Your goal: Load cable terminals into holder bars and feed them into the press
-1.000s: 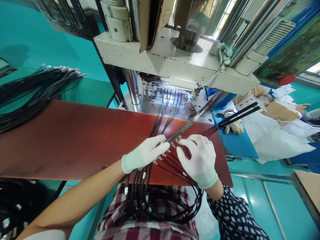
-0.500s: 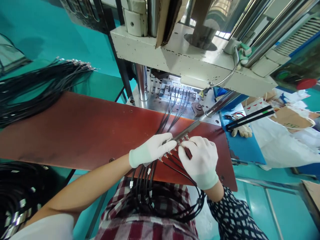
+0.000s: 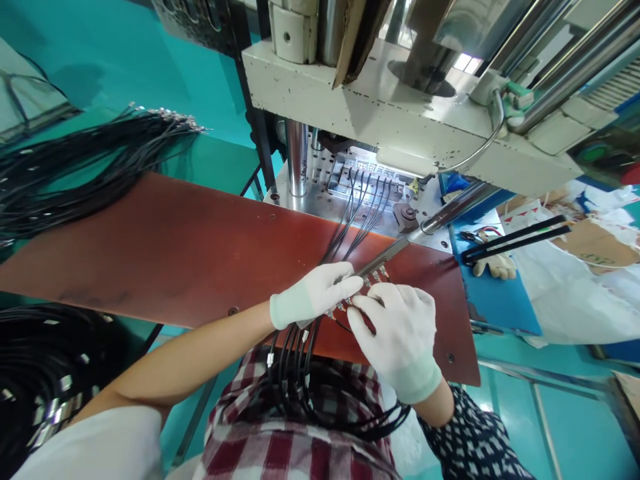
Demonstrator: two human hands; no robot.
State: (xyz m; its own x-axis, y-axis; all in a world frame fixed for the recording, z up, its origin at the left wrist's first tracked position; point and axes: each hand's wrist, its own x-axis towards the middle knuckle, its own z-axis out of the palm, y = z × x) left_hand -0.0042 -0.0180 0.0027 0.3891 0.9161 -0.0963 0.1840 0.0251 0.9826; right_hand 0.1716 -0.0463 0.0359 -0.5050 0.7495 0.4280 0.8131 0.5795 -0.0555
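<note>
My left hand (image 3: 320,291), in a white glove with a pale green cuff, is closed around a long narrow metal bar (image 3: 385,259). The bar slants up to the right above the brown board. Small metal cable ends (image 3: 381,273) stick out in a row along its lower side. My right hand (image 3: 400,337), gloved the same way, has thumb and forefinger pinched at a cable end beside my left thumb; the fingers partly hide it. Black cables (image 3: 287,367) hang from the bar onto my lap over a checked cloth.
Ahead stands a press (image 3: 340,100) with a metal mould (image 3: 367,181) in it, and thin black cables run from the mould over the brown board (image 3: 210,247). Cable bundles (image 3: 90,167) lie at left. A blue surface (image 3: 493,293) at right bears a glove (image 3: 495,267) and two black bars.
My right hand's fingertips have moved down along the bar towards my left thumb. My left hand keeps its hold on the bar. The whole view has shifted slightly.
</note>
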